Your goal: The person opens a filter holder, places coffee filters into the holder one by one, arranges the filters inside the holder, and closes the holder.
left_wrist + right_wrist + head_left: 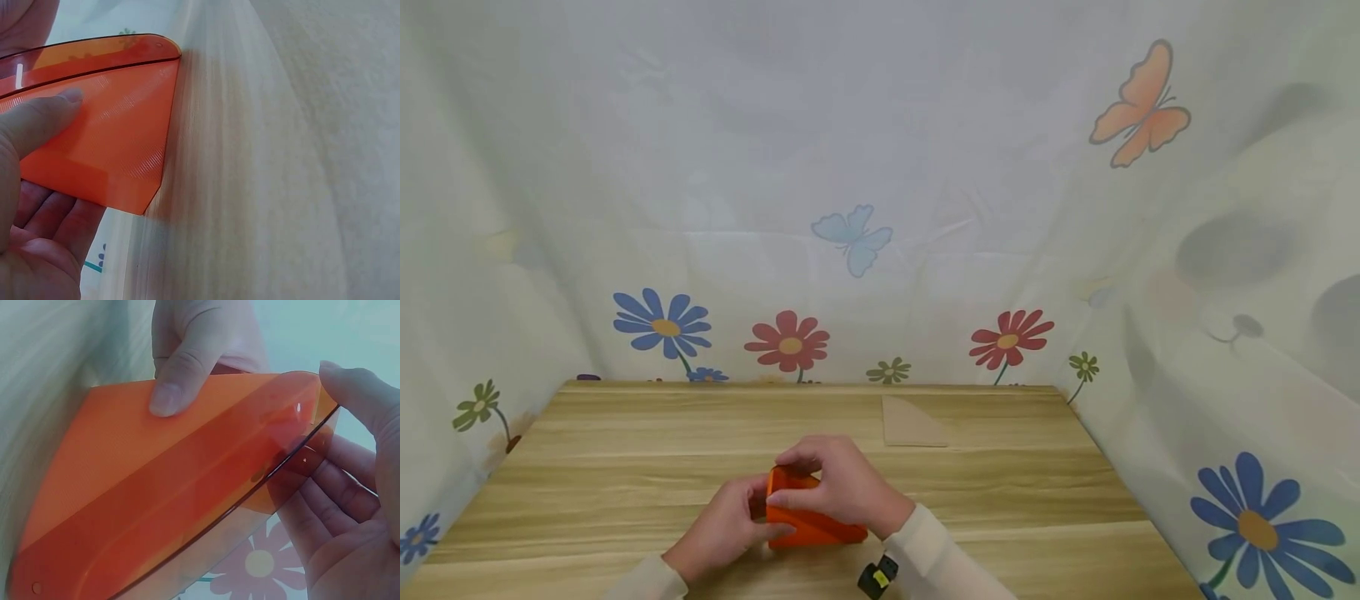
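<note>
A wedge-shaped orange plastic case [812,532] stands on edge over the wooden table, low in the middle of the head view. Along one side runs a see-through orange part with a dark edge line [87,57]. My left hand [724,523] grips the case, thumb on its flat face and fingers behind. With its thumb at the upper corner, my right hand [846,487] holds the see-through part; its fingers [325,506] show on the far side. Whether the case is closed all round, I cannot tell.
A flat brown quarter-circle piece [912,425] lies on the wooden table [647,433], beyond the right hand. Behind and beside the table hangs a pale cloth [925,283] printed with flowers and butterflies. A small black device [877,577] sits at the right wrist.
</note>
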The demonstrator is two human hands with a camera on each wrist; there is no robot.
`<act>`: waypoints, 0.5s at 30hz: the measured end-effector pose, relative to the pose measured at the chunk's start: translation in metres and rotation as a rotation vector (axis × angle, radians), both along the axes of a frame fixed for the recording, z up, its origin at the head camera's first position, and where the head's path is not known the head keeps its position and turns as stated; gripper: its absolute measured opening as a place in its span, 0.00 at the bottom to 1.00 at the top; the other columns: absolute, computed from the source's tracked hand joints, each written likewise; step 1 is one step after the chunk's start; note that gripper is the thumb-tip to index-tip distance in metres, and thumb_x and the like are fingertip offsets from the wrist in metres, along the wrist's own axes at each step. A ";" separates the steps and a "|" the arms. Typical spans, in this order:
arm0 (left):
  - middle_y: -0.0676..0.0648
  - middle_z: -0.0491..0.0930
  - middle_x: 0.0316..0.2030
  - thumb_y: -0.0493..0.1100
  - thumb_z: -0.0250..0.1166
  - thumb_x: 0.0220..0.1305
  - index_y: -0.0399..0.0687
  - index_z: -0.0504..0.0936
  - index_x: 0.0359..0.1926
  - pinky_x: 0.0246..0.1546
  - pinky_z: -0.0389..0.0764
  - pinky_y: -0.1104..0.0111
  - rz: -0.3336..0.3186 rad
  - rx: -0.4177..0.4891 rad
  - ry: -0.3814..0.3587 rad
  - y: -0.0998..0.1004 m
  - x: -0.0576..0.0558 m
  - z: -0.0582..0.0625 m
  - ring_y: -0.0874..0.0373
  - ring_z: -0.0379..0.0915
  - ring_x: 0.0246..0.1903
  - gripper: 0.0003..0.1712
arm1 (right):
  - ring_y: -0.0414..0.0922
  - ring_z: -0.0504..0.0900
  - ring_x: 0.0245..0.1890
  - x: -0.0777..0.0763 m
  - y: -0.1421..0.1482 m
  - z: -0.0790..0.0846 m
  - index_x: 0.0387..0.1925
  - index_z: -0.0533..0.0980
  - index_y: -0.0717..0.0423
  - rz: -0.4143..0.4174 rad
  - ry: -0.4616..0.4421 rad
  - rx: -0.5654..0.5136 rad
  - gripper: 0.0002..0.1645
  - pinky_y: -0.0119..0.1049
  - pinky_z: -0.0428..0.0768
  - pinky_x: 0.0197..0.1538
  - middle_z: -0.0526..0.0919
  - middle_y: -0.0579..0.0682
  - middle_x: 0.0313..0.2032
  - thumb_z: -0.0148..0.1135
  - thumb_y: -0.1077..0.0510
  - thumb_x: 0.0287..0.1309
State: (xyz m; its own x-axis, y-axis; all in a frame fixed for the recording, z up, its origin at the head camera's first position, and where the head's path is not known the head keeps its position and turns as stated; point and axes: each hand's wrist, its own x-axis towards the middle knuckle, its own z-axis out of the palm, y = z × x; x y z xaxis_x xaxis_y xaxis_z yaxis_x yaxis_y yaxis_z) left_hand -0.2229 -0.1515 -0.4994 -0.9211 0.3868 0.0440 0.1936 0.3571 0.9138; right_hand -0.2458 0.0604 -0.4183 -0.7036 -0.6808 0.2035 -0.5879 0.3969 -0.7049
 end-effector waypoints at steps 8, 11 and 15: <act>0.52 0.87 0.51 0.53 0.79 0.55 0.53 0.83 0.57 0.50 0.82 0.76 0.005 0.021 -0.014 0.002 0.003 0.002 0.59 0.83 0.46 0.29 | 0.29 0.83 0.43 -0.001 0.010 0.003 0.56 0.83 0.43 -0.036 -0.065 -0.005 0.25 0.27 0.82 0.53 0.87 0.35 0.45 0.75 0.42 0.58; 0.52 0.87 0.51 0.54 0.79 0.55 0.54 0.83 0.57 0.49 0.82 0.77 0.002 0.034 -0.025 0.002 0.003 0.001 0.59 0.83 0.46 0.30 | 0.30 0.84 0.44 -0.002 0.014 0.004 0.55 0.84 0.43 -0.036 -0.076 -0.021 0.25 0.30 0.83 0.53 0.88 0.35 0.46 0.75 0.42 0.58; 0.52 0.88 0.49 0.55 0.79 0.55 0.54 0.84 0.57 0.49 0.81 0.76 0.004 0.038 -0.024 0.002 0.004 0.000 0.59 0.84 0.45 0.30 | 0.31 0.84 0.44 -0.003 0.019 0.006 0.54 0.84 0.43 -0.033 -0.080 -0.046 0.23 0.31 0.83 0.54 0.88 0.36 0.46 0.76 0.44 0.58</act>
State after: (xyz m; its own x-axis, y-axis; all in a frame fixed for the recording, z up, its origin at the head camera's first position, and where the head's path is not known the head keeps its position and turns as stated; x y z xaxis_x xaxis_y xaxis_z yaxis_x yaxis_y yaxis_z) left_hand -0.2192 -0.1492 -0.4991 -0.9236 0.3815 0.0365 0.1701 0.3229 0.9310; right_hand -0.2488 0.0797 -0.4122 -0.7410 -0.6479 0.1765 -0.5162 0.3815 -0.7668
